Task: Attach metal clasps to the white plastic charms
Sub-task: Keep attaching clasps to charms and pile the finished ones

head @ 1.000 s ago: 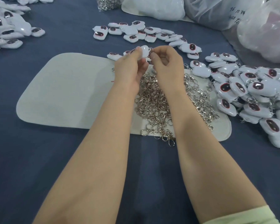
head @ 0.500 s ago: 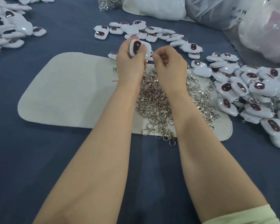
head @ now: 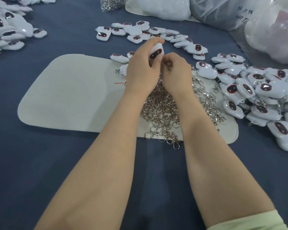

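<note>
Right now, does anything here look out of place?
A short red thread lies on the white mat beside the left hand, matching nothing else there. A few metal clasps trail past the mat's near edge onto the blue cloth.

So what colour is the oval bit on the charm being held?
Dark, nearly black, with a red rim, on the white charm, seen in the head view.

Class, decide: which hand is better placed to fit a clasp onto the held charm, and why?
Right, probably. The left hand grips the charm; the right hand, fingers curled, sits at its edge above the clasp pile.
</note>
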A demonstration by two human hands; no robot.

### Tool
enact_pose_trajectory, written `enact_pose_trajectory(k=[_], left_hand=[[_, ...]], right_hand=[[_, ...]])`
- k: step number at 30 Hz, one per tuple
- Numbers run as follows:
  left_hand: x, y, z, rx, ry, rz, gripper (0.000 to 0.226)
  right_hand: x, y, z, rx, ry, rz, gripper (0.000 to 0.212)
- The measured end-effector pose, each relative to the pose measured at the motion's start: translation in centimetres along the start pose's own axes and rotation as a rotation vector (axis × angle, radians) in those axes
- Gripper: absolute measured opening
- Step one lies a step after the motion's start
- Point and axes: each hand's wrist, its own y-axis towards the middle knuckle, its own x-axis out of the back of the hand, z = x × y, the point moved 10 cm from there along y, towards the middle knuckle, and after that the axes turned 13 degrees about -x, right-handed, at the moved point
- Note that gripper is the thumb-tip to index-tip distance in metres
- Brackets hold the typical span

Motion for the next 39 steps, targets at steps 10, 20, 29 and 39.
enact_pose_trajectory(k=[10,20,29,39], left_hand=[[2.1,-0.8,2.8,0.293,-0.089,-0.236,0.027],[0.8,-0.8,2.4,0.346,-0.302,-0.212,0.013],[3.2,-2.4,5.9,0.593,-0.463,-0.53,0.011],[2.1,-2.2,5.6,0.589,-0.426,-0.406,0.015]], right_hand=[[-0.5,0.0,0.5,-0.045,0.145,0.107,0.021],[1.8,0.3,-0.7,-0.181,0.37,0.033,0.008],[4.1,1.1,-7.4,-0.524,1.203,-0.275,0.034],[-1.9,0.9,-2.7,-0.156,-0.431,0.093,0.037]])
